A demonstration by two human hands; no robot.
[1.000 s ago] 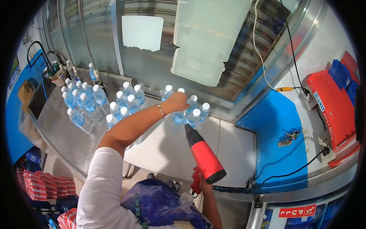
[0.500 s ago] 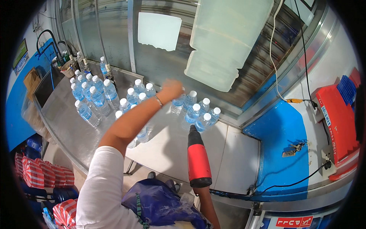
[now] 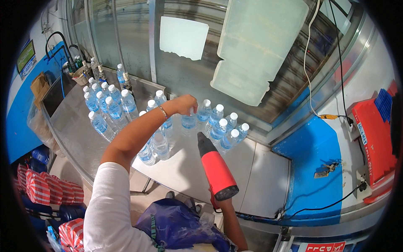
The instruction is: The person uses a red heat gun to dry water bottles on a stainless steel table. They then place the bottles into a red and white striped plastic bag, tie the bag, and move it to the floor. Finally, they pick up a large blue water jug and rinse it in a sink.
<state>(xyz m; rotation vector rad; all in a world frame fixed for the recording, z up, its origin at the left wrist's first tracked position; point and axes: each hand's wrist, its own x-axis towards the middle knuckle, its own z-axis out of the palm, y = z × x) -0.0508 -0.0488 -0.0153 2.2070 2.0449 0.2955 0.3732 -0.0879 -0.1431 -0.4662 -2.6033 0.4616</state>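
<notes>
**Left hand on bottle, heat gun aimed at the pack**

While the left hand [image 3: 185,104] is closing over the top of a water bottle [image 3: 188,122] in the near cluster [image 3: 218,126], the right hand [image 3: 219,202] is gripping a red heat gun [image 3: 215,167], mostly hidden behind its rear end; the black nozzle is pointing toward the cluster, just short of it. Bottles are standing upright on the steel counter [image 3: 75,130]. A second group of bottles [image 3: 105,107] is sitting further left. Keys [image 3: 325,170] are lying on the blue surface, well apart to the right.

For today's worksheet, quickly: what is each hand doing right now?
Left hand: fingers closed over the top of a water bottle.
Right hand: mostly hidden, gripping the red heat gun.
</notes>
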